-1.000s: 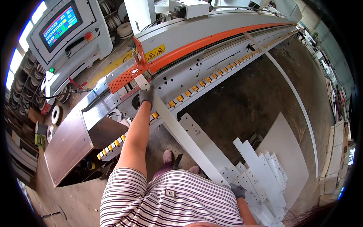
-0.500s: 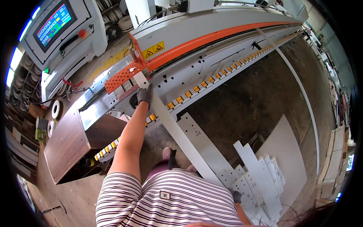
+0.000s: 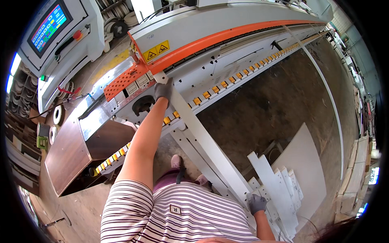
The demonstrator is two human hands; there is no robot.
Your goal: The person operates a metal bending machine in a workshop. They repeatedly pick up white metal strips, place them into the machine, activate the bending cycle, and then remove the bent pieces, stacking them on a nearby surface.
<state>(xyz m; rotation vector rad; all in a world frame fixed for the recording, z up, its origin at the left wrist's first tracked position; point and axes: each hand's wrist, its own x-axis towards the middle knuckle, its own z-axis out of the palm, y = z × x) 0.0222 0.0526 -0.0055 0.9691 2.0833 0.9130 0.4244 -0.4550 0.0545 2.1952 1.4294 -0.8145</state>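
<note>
My left hand (image 3: 163,90), in a dark grey glove, is closed over the far end of a long narrow white board (image 3: 202,135). That end lies at the machine's infeed, just beside the orange perforated guard (image 3: 126,82). The board slopes back toward my body across a row of yellow rollers (image 3: 206,95). Near its other end is my right hand (image 3: 257,203), also gloved, with fingers curled against the board's edge. A stack of white drilled boards (image 3: 279,190) lies beside my right hand.
A long grey edge-banding machine (image 3: 190,30) with an orange rail runs to the far right. At the left stand its control panel (image 3: 50,27) and a brown wooden box (image 3: 67,152). A large pale panel (image 3: 310,170) leans beyond the stack, and a white strip (image 3: 324,91) hangs across the right.
My left hand and the board's far end have shifted right along the machine. My right hand has come forward into fuller view at the near end. The whole view has turned slightly.
</note>
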